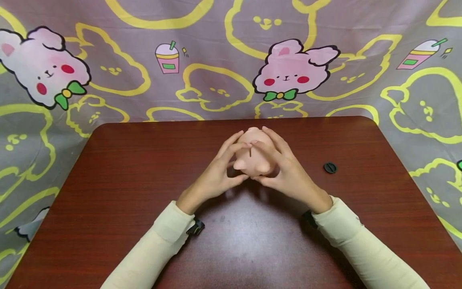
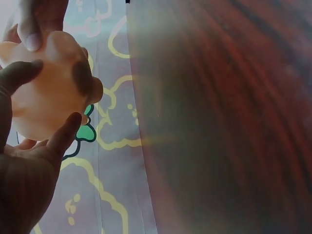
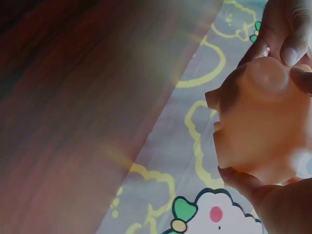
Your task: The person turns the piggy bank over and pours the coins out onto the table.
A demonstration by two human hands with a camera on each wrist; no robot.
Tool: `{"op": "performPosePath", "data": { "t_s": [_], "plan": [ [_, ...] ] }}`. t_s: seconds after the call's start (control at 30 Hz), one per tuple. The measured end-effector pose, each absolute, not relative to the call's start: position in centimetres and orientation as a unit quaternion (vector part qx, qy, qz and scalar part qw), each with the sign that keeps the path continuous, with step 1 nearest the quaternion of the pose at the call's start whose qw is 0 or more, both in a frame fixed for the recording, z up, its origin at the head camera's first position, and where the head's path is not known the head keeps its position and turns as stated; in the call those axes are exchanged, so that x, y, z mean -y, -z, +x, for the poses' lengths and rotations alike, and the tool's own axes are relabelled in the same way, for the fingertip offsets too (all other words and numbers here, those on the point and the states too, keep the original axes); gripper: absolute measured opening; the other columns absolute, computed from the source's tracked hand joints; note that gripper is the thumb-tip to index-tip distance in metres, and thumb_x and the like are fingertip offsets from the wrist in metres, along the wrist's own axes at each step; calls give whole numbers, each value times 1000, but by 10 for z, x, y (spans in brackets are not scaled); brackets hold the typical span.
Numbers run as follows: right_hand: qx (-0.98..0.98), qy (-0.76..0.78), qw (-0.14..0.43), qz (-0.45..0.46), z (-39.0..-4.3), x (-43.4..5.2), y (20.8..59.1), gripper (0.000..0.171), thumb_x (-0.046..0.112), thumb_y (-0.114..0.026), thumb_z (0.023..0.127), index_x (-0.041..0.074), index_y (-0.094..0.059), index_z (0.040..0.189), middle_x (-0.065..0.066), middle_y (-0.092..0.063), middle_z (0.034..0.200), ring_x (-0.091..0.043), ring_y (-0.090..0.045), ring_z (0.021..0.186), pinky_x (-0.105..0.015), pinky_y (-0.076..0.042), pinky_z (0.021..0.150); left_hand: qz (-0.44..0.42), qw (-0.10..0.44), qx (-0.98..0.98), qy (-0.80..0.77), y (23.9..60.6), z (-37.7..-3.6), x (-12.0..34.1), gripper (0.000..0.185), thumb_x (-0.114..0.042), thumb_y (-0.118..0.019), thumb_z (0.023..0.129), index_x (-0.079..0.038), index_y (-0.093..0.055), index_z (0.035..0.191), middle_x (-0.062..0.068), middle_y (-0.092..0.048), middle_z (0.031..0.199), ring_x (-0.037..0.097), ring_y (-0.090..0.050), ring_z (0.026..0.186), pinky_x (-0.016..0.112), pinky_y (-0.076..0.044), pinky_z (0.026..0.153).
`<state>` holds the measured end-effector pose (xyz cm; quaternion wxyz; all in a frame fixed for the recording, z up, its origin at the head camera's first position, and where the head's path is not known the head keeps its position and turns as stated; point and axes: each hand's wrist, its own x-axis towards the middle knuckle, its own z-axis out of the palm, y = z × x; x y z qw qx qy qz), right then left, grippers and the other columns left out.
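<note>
A pink piggy bank [image 1: 260,157] with a dark coin slot in its top is held between both hands over the far middle part of the table. My left hand [image 1: 215,173] grips its left side, thumb low and fingers over the upper part. On the other side, my right hand [image 1: 294,174] holds it the same way. The left wrist view shows the piggy bank [image 2: 46,100] raised off the table, with a rounded bump and a dark patch that I cannot make out. Its pale underside and side [image 3: 265,122] also appear in the right wrist view.
A round black plug [image 1: 330,167] lies on the brown wooden table [image 1: 144,160], right of the hands. Behind the table hangs a cartoon-print cloth [image 1: 216,48], which also runs along both sides. Black wrist straps [image 1: 196,227] show at the sleeves.
</note>
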<state>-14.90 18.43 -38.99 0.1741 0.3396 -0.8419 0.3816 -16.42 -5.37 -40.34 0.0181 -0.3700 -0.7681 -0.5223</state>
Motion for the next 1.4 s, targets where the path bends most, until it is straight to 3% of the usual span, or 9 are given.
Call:
{"op": "performPosePath", "data": {
  "t_s": [0.27,0.37,0.47,0.67,0.87,1.13,1.23,1.4],
  "plan": [
    [807,-546,40,222,-148,-188,382,90,5,-90,80,27,-48,157,5,-38,166,-20,-43,147,-20,-51,101,-336,-17,756,562,401,-165,51,80,-6,-79,93,-18,-38,161,3,-16,175,28,-41,152,51,-50,112],
    [771,-612,-14,174,-149,-189,378,83,5,-82,88,30,-45,158,5,-45,161,-19,-52,137,-21,-53,98,-323,-23,748,580,397,-165,48,78,-5,-73,96,-20,-36,163,2,-17,175,27,-39,153,50,-50,112],
    [732,-667,-68,121,-151,-189,374,72,10,-74,95,29,-44,158,0,-49,155,-22,-58,124,-27,-60,86,-302,-33,740,600,394,-165,46,74,-6,-69,99,-19,-36,164,2,-21,173,29,-45,149,47,-56,105],
    [707,-693,-128,55,-154,-190,373,61,23,-67,102,27,-44,159,-7,-49,150,-21,-62,117,-34,-63,80,-262,-55,738,620,391,-164,43,65,-9,-64,104,-11,-37,163,9,-31,169,37,-53,142,41,-62,95],
    [712,-687,-137,46,-155,-189,375,60,25,-65,103,23,-43,159,-7,-51,149,-17,-66,108,-35,-63,77,-262,-48,759,594,392,-164,44,62,-11,-63,105,-9,-37,162,11,-36,166,36,-54,140,41,-60,99],
    [728,-672,-127,55,-155,-187,375,67,20,-72,99,27,-44,159,-9,-52,149,-19,-60,119,-31,-62,80,-262,-48,764,588,393,-165,45,61,-13,-64,104,-14,-40,160,8,-39,165,34,-53,142,44,-57,103],
    [752,-647,-105,71,-153,-185,375,73,17,-78,94,29,-46,158,-6,-53,151,-21,-56,127,-27,-58,87,-259,-63,757,597,394,-165,45,66,-12,-69,102,-18,-40,161,6,-36,166,35,-53,142,40,-61,94],
    [815,-565,-21,127,-149,-182,373,79,19,-88,86,28,-51,155,1,-47,159,-20,-44,145,-42,-44,113,-256,-65,760,594,397,-166,48,85,-12,-81,92,-30,-37,162,-1,-34,166,28,-50,140,33,-63,83]
  ]
}}
